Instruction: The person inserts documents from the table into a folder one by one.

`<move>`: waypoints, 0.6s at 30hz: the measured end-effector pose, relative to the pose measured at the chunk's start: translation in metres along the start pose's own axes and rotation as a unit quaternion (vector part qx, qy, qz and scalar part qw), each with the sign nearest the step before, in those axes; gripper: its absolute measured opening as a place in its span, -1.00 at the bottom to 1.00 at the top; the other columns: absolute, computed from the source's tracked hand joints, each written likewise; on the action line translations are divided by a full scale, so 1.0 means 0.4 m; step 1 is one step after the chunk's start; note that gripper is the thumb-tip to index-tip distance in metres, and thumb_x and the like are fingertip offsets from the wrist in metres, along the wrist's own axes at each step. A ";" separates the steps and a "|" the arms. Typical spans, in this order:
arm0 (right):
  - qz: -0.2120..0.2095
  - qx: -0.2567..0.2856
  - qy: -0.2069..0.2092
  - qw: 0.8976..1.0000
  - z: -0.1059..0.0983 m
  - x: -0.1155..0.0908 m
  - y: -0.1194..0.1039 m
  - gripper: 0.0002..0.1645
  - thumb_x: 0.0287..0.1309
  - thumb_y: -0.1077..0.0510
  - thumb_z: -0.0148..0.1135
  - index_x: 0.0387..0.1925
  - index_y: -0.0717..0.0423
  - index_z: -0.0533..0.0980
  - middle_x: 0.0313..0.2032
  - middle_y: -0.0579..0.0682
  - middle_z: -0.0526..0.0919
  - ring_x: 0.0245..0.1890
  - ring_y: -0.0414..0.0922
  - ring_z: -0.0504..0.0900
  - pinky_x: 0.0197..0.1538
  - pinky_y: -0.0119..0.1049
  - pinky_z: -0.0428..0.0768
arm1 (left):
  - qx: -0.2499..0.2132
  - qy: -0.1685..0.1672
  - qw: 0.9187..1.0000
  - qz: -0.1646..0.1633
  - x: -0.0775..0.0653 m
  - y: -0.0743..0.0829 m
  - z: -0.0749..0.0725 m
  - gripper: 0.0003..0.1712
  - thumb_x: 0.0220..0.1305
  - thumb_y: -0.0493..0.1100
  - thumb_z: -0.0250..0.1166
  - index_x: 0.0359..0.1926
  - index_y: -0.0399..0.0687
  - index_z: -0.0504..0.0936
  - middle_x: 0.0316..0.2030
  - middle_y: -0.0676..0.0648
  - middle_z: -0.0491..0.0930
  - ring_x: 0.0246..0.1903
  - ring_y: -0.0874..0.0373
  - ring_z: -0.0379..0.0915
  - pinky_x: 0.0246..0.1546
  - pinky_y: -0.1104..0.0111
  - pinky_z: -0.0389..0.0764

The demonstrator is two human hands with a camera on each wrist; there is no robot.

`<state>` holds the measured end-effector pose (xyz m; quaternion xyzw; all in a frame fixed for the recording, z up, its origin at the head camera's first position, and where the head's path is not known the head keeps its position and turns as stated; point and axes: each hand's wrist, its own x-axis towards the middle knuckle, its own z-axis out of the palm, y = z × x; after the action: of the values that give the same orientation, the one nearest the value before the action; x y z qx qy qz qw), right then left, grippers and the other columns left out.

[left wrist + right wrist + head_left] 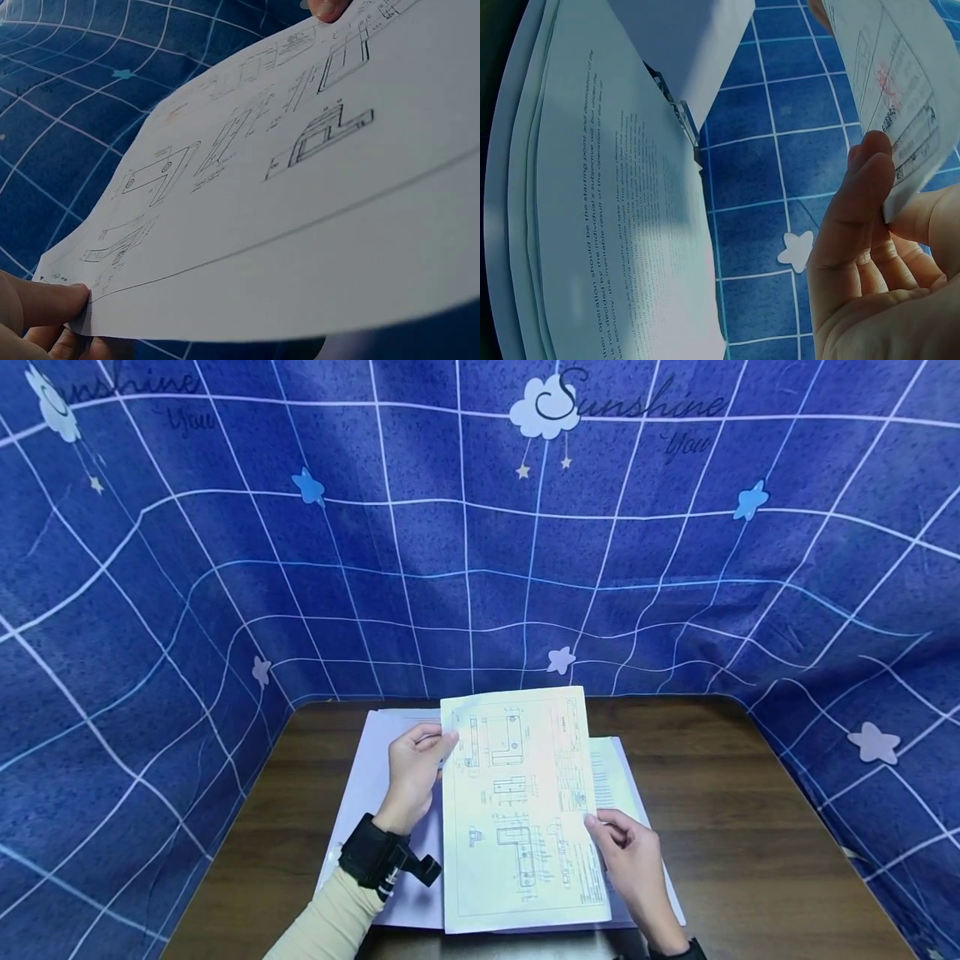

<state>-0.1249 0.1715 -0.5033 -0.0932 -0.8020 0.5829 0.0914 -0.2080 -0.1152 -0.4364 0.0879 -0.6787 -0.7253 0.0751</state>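
My left hand (412,772) pinches the left edge of a paper sheet (517,843) printed with technical drawings. On its opposite long edge, lower down, the thumb and fingers of my right hand (630,864) pinch the same sheet. The sheet is held up over an open folder (348,852) and hides its middle. Lines of print cover a stack of papers (622,240) in the right wrist view, beside a metal clip (681,112) at the folder's spine. A reddish mark shows on the held sheet near my right fingers.
The folder lies on a brown wooden table (757,852). A blue cloth (480,543) with white grid lines, stars and clouds hangs behind the table and on both sides. Black camera straps (375,852) are on my wrists.
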 end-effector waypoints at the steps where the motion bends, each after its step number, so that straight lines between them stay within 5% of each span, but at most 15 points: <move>1: 0.000 -0.002 0.001 1.000 -0.001 0.001 0.002 -0.83 0.34 0.17 0.36 -0.13 0.18 0.73 -0.59 -0.01 0.63 -0.66 -0.20 0.44 -0.62 -0.43 0.31 | 0.003 0.002 1.000 0.003 -0.001 -0.003 0.000 -0.79 0.34 -0.19 0.42 -0.04 -0.12 0.72 -0.19 -0.15 0.79 -0.33 0.01 0.73 -0.57 0.42 0.53; 6: 0.005 0.008 -0.005 1.000 -0.015 0.008 0.008 -0.77 0.34 0.15 0.37 -0.11 0.25 0.72 -0.39 0.05 0.77 -0.50 -0.16 0.61 -0.47 -0.41 0.51 | 0.035 0.000 0.999 0.041 -0.009 -0.018 0.001 -0.80 0.33 -0.20 0.43 -0.06 -0.13 0.73 -0.23 -0.15 0.78 -0.32 0.01 0.72 -0.50 0.38 0.61; 10: 0.016 0.007 -0.008 1.000 -0.031 0.014 0.012 -0.74 0.34 0.13 0.37 -0.09 0.27 0.71 -0.34 0.08 0.78 -0.48 -0.14 0.63 -0.44 -0.39 0.54 | 0.114 -0.008 0.989 0.095 -0.021 -0.026 0.005 -0.80 0.33 -0.18 0.43 -0.06 -0.09 0.73 -0.25 -0.08 0.79 -0.27 0.06 0.75 -0.36 0.32 0.69; 18: 0.036 -0.032 0.010 0.999 -0.063 0.031 0.035 -0.68 0.37 0.08 0.35 -0.05 0.26 0.71 -0.35 0.05 0.76 -0.48 -0.16 0.62 -0.47 -0.37 0.54 | 0.309 -0.075 0.932 0.173 -0.073 -0.057 0.011 -0.40 0.34 -0.08 0.43 0.32 -0.17 0.51 0.04 -0.27 0.70 -0.13 -0.07 0.74 -0.13 0.13 0.73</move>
<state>-0.1300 0.2019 -0.5085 -0.1307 -0.8152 0.5592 0.0754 -0.1803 -0.1026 -0.4580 -0.0663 -0.8778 -0.4597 0.1175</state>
